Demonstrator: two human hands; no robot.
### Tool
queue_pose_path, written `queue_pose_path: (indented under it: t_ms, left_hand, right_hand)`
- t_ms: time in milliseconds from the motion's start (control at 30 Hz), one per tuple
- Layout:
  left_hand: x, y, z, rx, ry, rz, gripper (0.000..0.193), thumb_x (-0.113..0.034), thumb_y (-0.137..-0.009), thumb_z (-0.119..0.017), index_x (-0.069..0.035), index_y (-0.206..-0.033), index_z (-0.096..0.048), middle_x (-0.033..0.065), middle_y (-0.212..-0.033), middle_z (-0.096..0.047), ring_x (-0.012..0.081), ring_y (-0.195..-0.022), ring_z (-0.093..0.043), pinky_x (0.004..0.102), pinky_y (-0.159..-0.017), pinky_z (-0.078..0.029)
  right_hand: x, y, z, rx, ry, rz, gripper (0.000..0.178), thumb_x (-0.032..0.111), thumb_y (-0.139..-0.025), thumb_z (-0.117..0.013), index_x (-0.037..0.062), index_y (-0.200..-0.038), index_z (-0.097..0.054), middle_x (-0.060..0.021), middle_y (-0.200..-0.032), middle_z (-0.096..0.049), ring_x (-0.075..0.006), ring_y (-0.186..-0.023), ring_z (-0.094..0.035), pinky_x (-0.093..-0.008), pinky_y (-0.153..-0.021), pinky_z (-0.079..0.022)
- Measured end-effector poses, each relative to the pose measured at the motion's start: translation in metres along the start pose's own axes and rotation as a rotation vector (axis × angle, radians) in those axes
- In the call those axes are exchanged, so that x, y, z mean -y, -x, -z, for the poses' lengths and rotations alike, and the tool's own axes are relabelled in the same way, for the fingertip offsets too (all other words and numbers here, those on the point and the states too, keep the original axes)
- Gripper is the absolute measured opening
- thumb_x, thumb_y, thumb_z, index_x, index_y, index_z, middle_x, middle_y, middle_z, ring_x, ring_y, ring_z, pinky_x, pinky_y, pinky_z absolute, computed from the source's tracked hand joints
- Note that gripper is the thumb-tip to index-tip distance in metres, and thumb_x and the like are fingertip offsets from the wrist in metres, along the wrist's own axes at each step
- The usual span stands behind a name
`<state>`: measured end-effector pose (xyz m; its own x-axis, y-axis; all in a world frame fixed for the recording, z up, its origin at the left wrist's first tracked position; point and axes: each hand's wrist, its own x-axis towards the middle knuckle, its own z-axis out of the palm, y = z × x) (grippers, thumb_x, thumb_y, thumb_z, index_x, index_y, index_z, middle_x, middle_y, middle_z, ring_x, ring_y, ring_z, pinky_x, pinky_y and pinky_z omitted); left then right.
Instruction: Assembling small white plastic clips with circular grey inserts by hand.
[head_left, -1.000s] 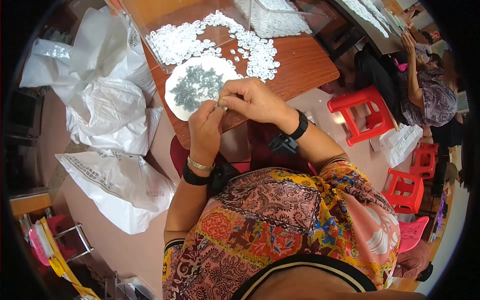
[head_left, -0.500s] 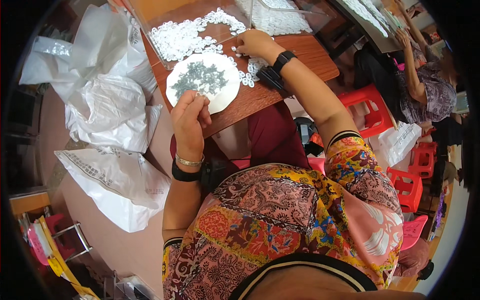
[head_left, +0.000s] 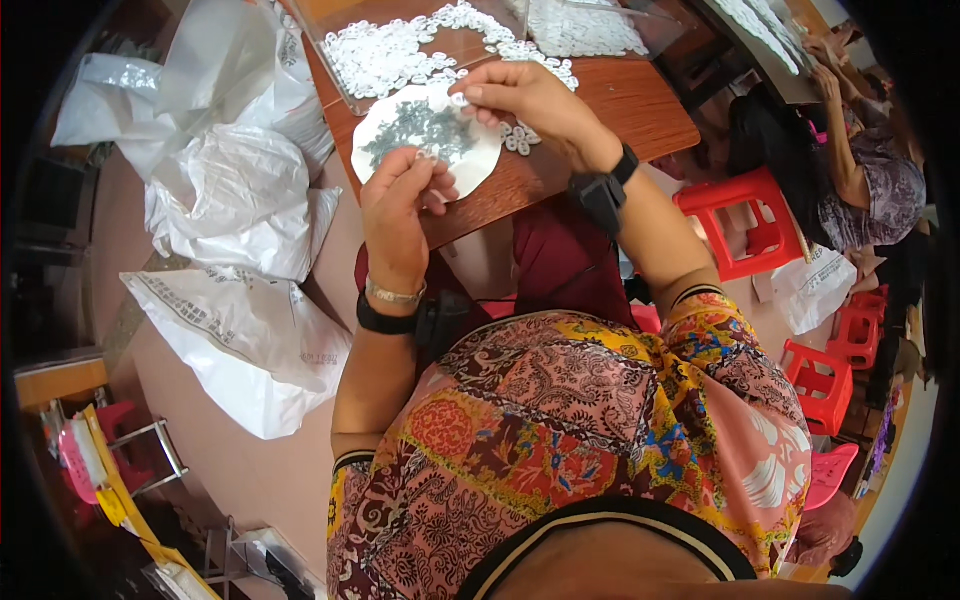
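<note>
My left hand (head_left: 395,215) is over the near left edge of a round white plate (head_left: 482,165), its thumb and finger closed in a pinch on a tiny pale piece whose shape I cannot make out. My right hand (head_left: 535,105) is above the plate's far right side, pinching a small white oval piece (head_left: 459,100). Many tiny dark grey pieces (head_left: 415,130) are spread over the plate. A loose cluster of white oval pieces (head_left: 518,138) with holes lies on the brown table (head_left: 640,110), beside the plate and below my right hand.
A big heap of white oval pieces (head_left: 375,60) lies behind the plate, next to a clear upright panel. Large white sacks (head_left: 225,200) stand on the floor at left. A red stool (head_left: 740,225) is at right, and another person (head_left: 865,170) works beyond it.
My right hand has come from the loose white pieces back toward the plate, now with a white oval piece in its fingers. My left hand keeps its pinch. The whole view has shifted slightly.
</note>
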<state>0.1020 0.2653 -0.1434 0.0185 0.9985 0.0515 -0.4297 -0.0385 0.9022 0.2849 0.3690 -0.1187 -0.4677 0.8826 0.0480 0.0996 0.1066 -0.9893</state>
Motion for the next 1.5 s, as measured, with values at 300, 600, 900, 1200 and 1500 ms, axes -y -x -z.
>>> queue_pose_path:
  t_ms: [300,600,900,1200,1500]
  left_hand:
    - [0.014,-0.008,0.003,0.104,0.154,-0.044,0.018,-0.017,-0.09,-0.045,0.0,-0.09,-0.054,0.0089,-0.079,-0.062,0.0136,-0.068,-0.058,0.0221,-0.057,-0.042]
    - [0.018,-0.006,0.005,0.245,0.163,-0.018,0.017,-0.016,-0.089,-0.046,0.0,-0.088,-0.053,0.0077,-0.074,-0.059,0.0135,-0.062,-0.056,0.022,-0.056,-0.043]
    - [0.018,0.0,-0.008,0.179,0.076,-0.007,0.017,-0.015,-0.09,-0.045,0.0,-0.088,-0.053,0.012,-0.084,-0.064,0.0146,-0.067,-0.06,0.0218,-0.058,-0.045]
    - [0.02,0.001,-0.009,0.181,0.173,-0.018,0.018,-0.013,-0.09,-0.042,0.001,-0.089,-0.052,0.0149,-0.085,-0.064,0.0164,-0.068,-0.06,0.0234,-0.059,-0.046]
    - [0.016,0.005,-0.007,0.198,0.175,-0.069,0.017,-0.013,-0.089,-0.044,0.002,-0.088,-0.052,0.0139,-0.081,-0.063,0.0177,-0.067,-0.06,0.0244,-0.061,-0.046]
  right_hand:
    - [0.003,0.041,-0.042,-0.001,0.053,0.168,0.018,0.009,-0.088,-0.059,0.0017,-0.103,-0.065,0.0011,-0.08,-0.063,-0.0039,-0.072,-0.055,-0.0202,-0.066,-0.046]
    - [-0.003,0.058,-0.038,0.049,0.069,0.207,0.019,0.011,-0.09,-0.057,0.0006,-0.104,-0.061,0.0013,-0.076,-0.061,-0.0038,-0.07,-0.055,-0.0196,-0.063,-0.046]
    - [-0.006,0.056,-0.044,-0.215,-0.242,0.166,0.013,0.014,-0.089,-0.058,0.0028,-0.095,-0.061,0.0027,-0.074,-0.058,-0.0031,-0.065,-0.053,-0.017,-0.058,-0.042]
    - [-0.001,0.066,-0.049,-0.14,-0.211,0.194,0.014,0.006,-0.086,-0.061,-0.0028,-0.097,-0.061,-0.0042,-0.08,-0.064,-0.0076,-0.072,-0.06,-0.0214,-0.063,-0.049]
    - [0.003,0.071,-0.047,-0.095,-0.207,0.245,0.015,0.002,-0.084,-0.062,-0.0022,-0.098,-0.061,-0.0036,-0.084,-0.065,-0.0078,-0.077,-0.06,-0.0209,-0.07,-0.049]
